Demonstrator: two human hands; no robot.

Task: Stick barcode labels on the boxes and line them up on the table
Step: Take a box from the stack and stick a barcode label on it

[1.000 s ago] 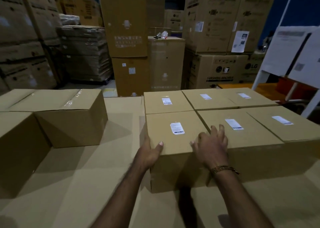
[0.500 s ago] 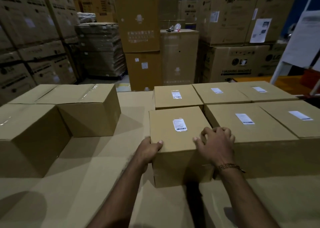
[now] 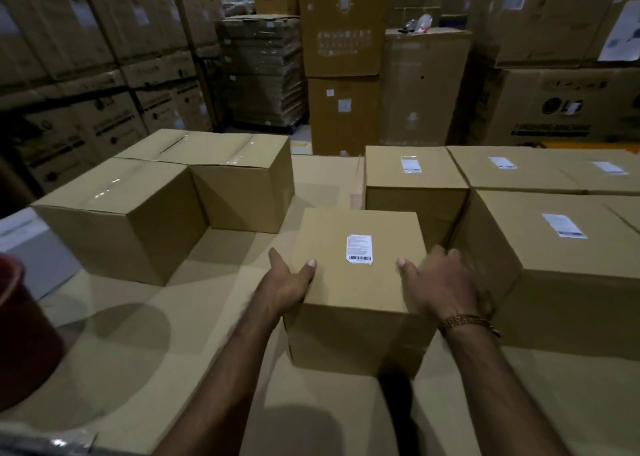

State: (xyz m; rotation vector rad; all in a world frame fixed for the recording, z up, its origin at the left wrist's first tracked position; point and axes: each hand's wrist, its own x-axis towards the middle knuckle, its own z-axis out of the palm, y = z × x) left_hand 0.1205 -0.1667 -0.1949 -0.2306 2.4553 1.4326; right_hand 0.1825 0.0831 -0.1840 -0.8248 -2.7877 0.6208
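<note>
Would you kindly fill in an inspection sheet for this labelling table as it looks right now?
Surface: table covered in flat cardboard sheets.
Job's things: held box bears a barcode label on top; it stands just left of the labelled boxes, which are lined up in two rows at the right. Two unlabelled boxes, taped shut, stand at the left.
Clutter: a dark red object at the left edge, too cut off to identify.
Grippers: left hand holds the box's left side, thumb on top; right hand holds its right side.
Cables: nothing seen.
Surroundings: tall stacks of warehouse cartons behind the table; dim light.
</note>
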